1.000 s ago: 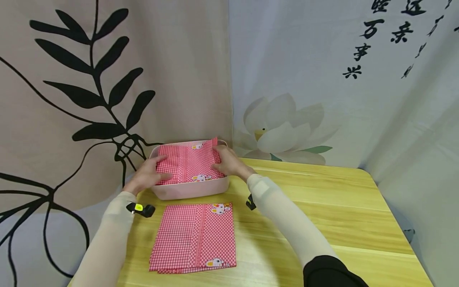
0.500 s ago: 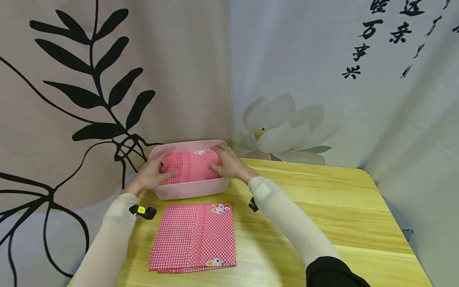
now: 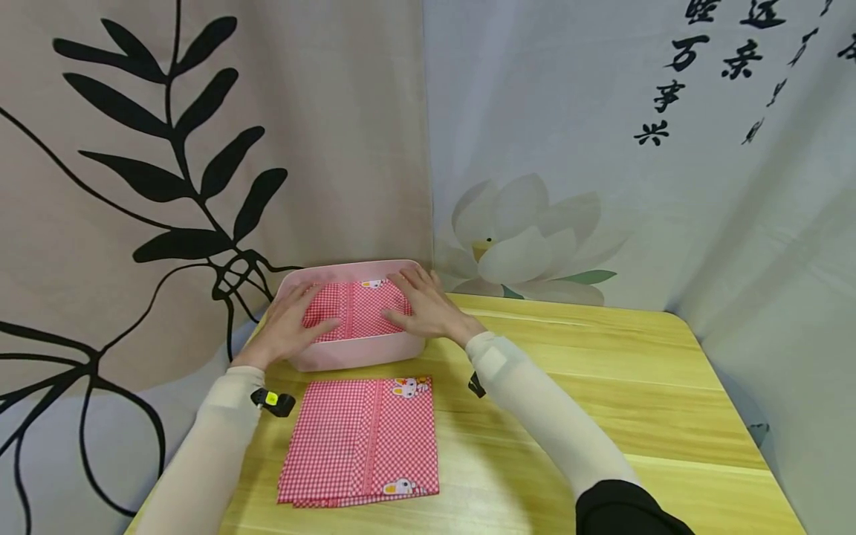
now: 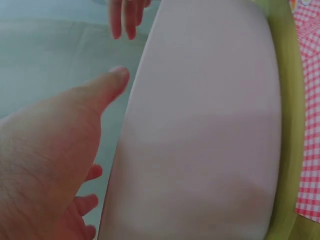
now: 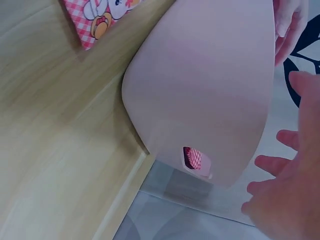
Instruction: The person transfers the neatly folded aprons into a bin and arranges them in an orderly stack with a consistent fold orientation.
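A pink plastic bin (image 3: 361,353) stands at the back left of the table. Inside it lies a red-and-white checked cloth (image 3: 354,308) with a printed rabbit, below the rim. My left hand (image 3: 287,327) is over the bin's left side, fingers spread and holding nothing. Over the right side is my right hand (image 3: 431,308), its fingers also spread. In the left wrist view the left thumb (image 4: 112,82) is beside the rim. The right wrist view shows the bin's handle slot (image 5: 197,161), with checked cloth visible through it.
A second checked cloth (image 3: 361,442), folded flat with rabbit prints along its right side, lies in front of the bin. The yellow wood-grain table (image 3: 588,386) extends to the right. Printed curtains (image 3: 361,134) hang directly behind the bin.
The cloth in the bin has gone down from above the rim, its raised right corner now lowered. My hands have loosened from its sides, and the left has shifted slightly right.
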Demonstrator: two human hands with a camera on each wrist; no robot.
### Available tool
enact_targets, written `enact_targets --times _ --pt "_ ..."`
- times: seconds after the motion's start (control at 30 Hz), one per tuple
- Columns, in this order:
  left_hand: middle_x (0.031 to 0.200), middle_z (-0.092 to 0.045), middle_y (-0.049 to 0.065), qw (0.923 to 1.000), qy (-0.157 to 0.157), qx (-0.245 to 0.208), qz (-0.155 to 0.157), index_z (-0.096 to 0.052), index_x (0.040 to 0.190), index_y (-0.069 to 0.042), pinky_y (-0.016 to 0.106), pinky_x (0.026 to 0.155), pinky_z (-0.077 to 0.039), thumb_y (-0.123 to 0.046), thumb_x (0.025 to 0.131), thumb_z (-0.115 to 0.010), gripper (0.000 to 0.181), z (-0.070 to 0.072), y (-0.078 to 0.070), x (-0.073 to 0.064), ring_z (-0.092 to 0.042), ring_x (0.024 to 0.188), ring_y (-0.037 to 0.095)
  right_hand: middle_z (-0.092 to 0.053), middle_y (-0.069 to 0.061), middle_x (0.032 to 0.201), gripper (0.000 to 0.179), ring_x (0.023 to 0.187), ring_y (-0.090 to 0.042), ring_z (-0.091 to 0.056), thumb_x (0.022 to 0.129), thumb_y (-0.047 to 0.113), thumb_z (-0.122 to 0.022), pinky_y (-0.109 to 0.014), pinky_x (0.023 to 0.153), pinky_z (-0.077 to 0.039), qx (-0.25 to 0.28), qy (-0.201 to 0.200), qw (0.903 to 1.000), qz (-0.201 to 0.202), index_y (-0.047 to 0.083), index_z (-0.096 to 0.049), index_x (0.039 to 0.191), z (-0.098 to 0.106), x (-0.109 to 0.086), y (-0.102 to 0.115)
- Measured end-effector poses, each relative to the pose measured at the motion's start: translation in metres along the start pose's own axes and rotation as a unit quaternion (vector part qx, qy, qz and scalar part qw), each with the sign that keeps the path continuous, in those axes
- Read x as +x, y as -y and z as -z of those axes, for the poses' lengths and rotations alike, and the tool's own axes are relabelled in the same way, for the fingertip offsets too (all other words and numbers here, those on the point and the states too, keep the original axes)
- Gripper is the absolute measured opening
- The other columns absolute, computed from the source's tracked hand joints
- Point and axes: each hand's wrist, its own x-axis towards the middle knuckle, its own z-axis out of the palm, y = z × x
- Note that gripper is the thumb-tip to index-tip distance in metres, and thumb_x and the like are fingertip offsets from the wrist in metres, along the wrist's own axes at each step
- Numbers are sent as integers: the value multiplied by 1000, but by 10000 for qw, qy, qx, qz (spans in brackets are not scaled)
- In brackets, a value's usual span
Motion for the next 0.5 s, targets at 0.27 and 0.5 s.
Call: enact_targets --times 0.27,0.5 --pt "191 -8 23 9992 174 330 171 -22 182 -20 92 131 4 -68 108 -62 97 -5 -2 -4 2 176 55 -16 -17 191 88 178 -47 -9 109 68 -54 -71 145 -4 -6 59 9998 -186 22 -31 180 4 -12 0" --pt "193 4 16 9987 170 461 129 -21 183 -25 92 130 6 -72 105 -64 101 -8 -5 -12 4 177 53 -8 -15 192 90 179 -47 -1 109 69 -55 -70 145 -1 9 -20 9999 -141 24 -27 181 3 -23 -2"
